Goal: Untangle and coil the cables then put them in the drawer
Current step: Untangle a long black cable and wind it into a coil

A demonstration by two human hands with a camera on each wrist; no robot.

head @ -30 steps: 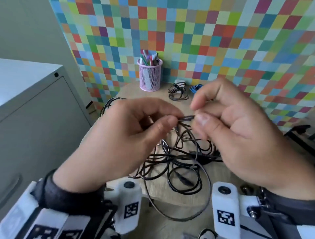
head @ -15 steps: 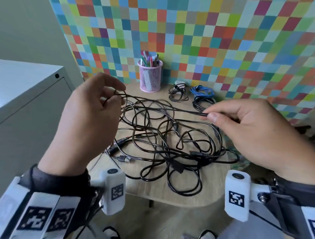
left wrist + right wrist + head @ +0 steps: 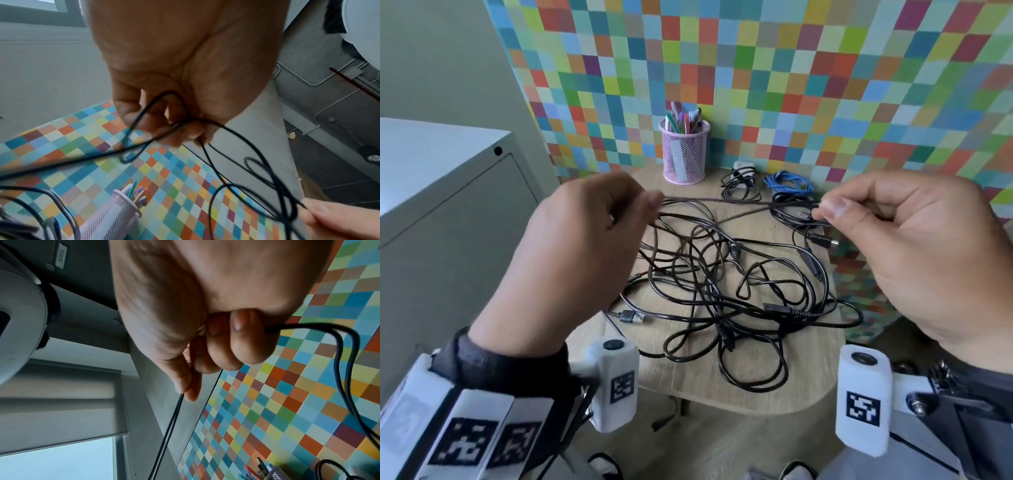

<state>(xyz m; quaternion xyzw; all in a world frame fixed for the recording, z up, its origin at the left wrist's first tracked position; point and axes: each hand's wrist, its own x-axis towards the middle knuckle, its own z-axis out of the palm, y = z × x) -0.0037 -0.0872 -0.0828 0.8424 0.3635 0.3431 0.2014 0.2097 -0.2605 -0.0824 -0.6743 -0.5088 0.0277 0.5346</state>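
Observation:
A tangle of black cables (image 3: 722, 294) lies on the small wooden table (image 3: 822, 387). My left hand (image 3: 585, 260) hovers over its left side and pinches loops of one black cable (image 3: 176, 123). My right hand (image 3: 914, 253) is at the right, above the table's edge, and pinches the same black cable (image 3: 308, 326) near its end. A doubled stretch of this cable (image 3: 739, 202) runs taut between both hands, above the pile. A USB plug (image 3: 631, 317) lies at the pile's left edge.
A pink mesh pen cup (image 3: 684, 154) stands at the table's back. Beside it lie a small coiled black cable (image 3: 741, 185) and a coiled blue cable (image 3: 787, 181). A grey metal cabinet (image 3: 441, 212) stands to the left. A checkered wall (image 3: 756, 68) is behind.
Both hands were together over the pile, then drew apart sideways. The cable stretched out between them, and the right hand has risen to the left hand's level.

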